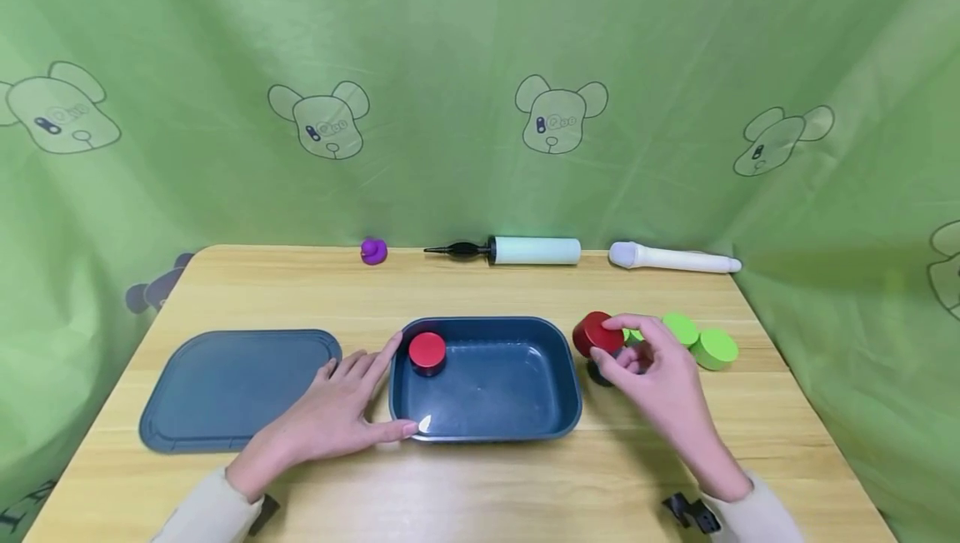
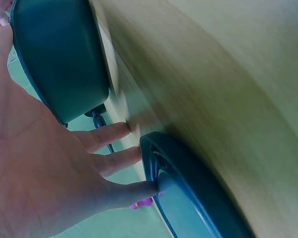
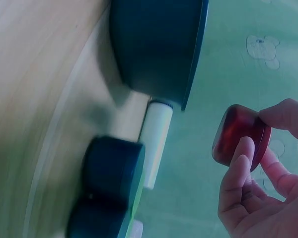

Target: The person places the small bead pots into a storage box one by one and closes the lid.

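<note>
My right hand (image 1: 660, 372) pinches a small round red tin (image 1: 597, 334) between thumb and fingers, raised above the table just right of the blue box. In the right wrist view the held tin (image 3: 241, 136) is tilted, well above several dark round tins (image 3: 114, 171) with green tops. My left hand (image 1: 341, 401) is spread at the left end of the open blue box (image 1: 487, 439), thumb at its near corner and fingertips at its far left rim. Inside the box, at the far left, stands another red-topped round tin (image 1: 427, 351).
A flat blue lid (image 1: 232, 389) lies left of the box, partly under my left hand. Green-topped tins (image 1: 715, 349) stand behind my right hand. Along the back edge lie a purple duck (image 1: 373, 251), a pale blue hand pump (image 1: 536, 250) and a white wand (image 1: 675, 258).
</note>
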The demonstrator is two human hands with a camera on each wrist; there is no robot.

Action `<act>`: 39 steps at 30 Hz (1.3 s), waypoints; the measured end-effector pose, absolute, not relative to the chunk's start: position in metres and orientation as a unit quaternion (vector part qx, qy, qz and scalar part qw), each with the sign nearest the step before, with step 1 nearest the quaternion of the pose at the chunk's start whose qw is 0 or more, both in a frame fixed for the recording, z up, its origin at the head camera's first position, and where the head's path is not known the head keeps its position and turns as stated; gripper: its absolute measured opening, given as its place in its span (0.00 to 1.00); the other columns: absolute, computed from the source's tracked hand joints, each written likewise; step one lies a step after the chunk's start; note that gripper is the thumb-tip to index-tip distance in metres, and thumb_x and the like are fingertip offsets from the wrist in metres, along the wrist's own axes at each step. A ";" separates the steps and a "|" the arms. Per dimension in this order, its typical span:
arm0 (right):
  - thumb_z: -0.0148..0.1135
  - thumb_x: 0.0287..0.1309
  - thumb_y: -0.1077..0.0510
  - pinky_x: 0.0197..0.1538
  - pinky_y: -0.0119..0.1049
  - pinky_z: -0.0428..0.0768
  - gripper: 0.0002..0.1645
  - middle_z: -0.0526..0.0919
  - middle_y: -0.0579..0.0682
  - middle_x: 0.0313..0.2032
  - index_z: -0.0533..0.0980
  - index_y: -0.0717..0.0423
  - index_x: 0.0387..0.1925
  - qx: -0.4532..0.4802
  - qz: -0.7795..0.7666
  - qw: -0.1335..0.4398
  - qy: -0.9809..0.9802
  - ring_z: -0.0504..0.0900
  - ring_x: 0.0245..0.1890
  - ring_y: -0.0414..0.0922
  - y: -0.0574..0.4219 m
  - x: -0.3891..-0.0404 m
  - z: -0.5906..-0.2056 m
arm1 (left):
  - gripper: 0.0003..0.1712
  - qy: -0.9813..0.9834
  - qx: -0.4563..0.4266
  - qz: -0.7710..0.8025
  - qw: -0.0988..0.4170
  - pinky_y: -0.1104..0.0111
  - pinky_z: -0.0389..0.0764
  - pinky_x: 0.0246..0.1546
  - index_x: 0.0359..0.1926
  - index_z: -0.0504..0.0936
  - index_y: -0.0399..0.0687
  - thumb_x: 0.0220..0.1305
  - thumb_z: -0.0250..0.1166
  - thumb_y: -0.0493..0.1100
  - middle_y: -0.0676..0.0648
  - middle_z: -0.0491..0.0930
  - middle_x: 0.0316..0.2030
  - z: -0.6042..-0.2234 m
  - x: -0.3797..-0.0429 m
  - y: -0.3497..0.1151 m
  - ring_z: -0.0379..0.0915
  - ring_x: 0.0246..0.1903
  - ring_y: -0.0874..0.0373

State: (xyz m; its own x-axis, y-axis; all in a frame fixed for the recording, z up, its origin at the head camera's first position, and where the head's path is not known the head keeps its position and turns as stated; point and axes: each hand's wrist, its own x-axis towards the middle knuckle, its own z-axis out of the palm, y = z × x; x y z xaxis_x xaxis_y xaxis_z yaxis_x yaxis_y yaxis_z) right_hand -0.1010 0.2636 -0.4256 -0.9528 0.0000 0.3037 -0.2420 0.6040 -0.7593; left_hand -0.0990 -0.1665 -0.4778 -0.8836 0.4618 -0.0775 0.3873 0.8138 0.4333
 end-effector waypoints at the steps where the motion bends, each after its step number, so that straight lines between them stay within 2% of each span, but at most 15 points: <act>1: 0.82 0.62 0.62 0.33 0.26 0.80 0.22 0.82 0.50 0.35 0.84 0.50 0.56 0.072 0.441 0.133 -0.884 0.82 0.29 0.45 0.260 -0.102 -0.426 | 0.70 0.948 0.224 0.207 0.090 0.23 0.55 0.70 0.91 0.36 0.66 0.62 0.58 0.88 0.35 0.69 0.75 -0.478 -0.099 -0.167 0.62 0.75 0.32; 12: 0.82 0.62 0.59 0.33 0.30 0.81 0.20 0.82 0.50 0.34 0.84 0.47 0.54 0.079 0.464 0.088 -0.878 0.82 0.29 0.46 0.216 -0.113 -0.434 | 0.69 0.947 0.225 0.209 0.091 0.23 0.55 0.71 0.90 0.36 0.67 0.62 0.56 0.89 0.35 0.68 0.76 -0.478 -0.101 -0.166 0.62 0.76 0.33; 18: 0.82 0.62 0.58 0.36 0.31 0.81 0.19 0.82 0.49 0.37 0.85 0.49 0.52 0.091 0.458 0.076 -0.881 0.81 0.30 0.44 0.194 -0.120 -0.442 | 0.69 0.946 0.225 0.212 0.092 0.24 0.55 0.71 0.90 0.36 0.68 0.63 0.57 0.89 0.35 0.69 0.76 -0.479 -0.100 -0.166 0.61 0.76 0.33; 24: 0.83 0.61 0.57 0.35 0.34 0.82 0.20 0.82 0.49 0.38 0.85 0.48 0.53 0.099 0.451 0.051 -0.885 0.81 0.30 0.43 0.174 -0.127 -0.452 | 0.69 0.946 0.226 0.215 0.088 0.23 0.55 0.70 0.91 0.38 0.67 0.63 0.59 0.87 0.34 0.70 0.75 -0.479 -0.098 -0.168 0.63 0.75 0.32; 31: 0.82 0.61 0.55 0.35 0.38 0.81 0.20 0.82 0.47 0.42 0.84 0.47 0.52 0.097 0.421 0.030 -0.901 0.81 0.29 0.41 0.152 -0.134 -0.459 | 0.68 0.945 0.228 0.213 0.093 0.24 0.56 0.71 0.90 0.37 0.68 0.63 0.57 0.88 0.35 0.69 0.75 -0.478 -0.099 -0.168 0.63 0.75 0.33; 35: 0.82 0.61 0.55 0.35 0.37 0.82 0.18 0.82 0.46 0.46 0.83 0.47 0.50 0.095 0.410 0.009 -0.907 0.82 0.29 0.39 0.142 -0.137 -0.462 | 0.68 0.946 0.229 0.213 0.088 0.23 0.56 0.70 0.91 0.38 0.65 0.64 0.58 0.87 0.34 0.70 0.75 -0.477 -0.099 -0.168 0.63 0.75 0.32; 39: 0.83 0.60 0.56 0.35 0.37 0.83 0.16 0.81 0.45 0.44 0.83 0.47 0.44 0.099 0.408 0.002 -0.907 0.82 0.28 0.38 0.133 -0.138 -0.466 | 0.68 0.945 0.231 0.215 0.087 0.23 0.56 0.69 0.91 0.38 0.64 0.64 0.59 0.86 0.34 0.70 0.74 -0.475 -0.099 -0.168 0.63 0.74 0.32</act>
State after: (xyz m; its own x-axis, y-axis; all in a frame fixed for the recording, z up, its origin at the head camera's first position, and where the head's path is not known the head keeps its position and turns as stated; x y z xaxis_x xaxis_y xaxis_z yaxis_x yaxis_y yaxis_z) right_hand -0.1382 0.1327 -0.4656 -0.9805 -0.1775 0.0845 -0.1810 0.6469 -0.7408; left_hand -0.0987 -0.1682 -0.4755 -0.8781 0.4741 -0.0650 0.3993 0.8007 0.4466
